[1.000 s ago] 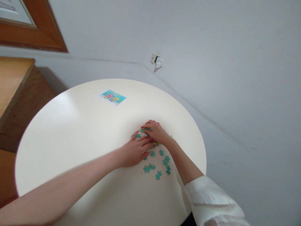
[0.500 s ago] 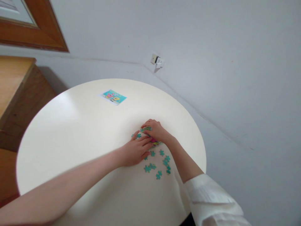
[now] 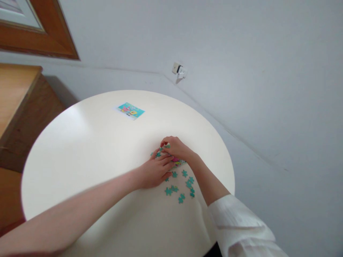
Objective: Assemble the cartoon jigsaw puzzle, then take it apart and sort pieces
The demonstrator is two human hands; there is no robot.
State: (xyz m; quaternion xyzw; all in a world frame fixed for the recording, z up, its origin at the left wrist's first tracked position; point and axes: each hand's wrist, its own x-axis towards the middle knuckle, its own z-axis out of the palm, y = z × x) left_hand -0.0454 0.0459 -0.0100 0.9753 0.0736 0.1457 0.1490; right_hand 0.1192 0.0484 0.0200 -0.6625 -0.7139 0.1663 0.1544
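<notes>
My left hand (image 3: 155,171) lies flat with its fingers spread over a partly joined jigsaw puzzle (image 3: 179,163), whose pink and yellow patches show between the two hands. Just beyond it, my right hand (image 3: 175,148) has its fingers bent in a pinch at a small teal puzzle piece (image 3: 161,149) by the puzzle's far side. Much of the joined part is hidden beneath both hands. More teal pieces (image 3: 158,155) sit around my left thumb. Several loose puzzle pieces (image 3: 189,184) are scattered on the near side, to the right of my left hand.
The round white table (image 3: 80,153) carries a small colourful picture card (image 3: 131,110) toward its far edge. Behind it, a wall socket with a white plug (image 3: 180,71) is on the wall. A wooden cabinet (image 3: 18,92) stands at the left.
My right hand's fingers have drawn up from lying over the puzzle into a pinch, uncovering a little more of it. My left hand stays nearly in place.
</notes>
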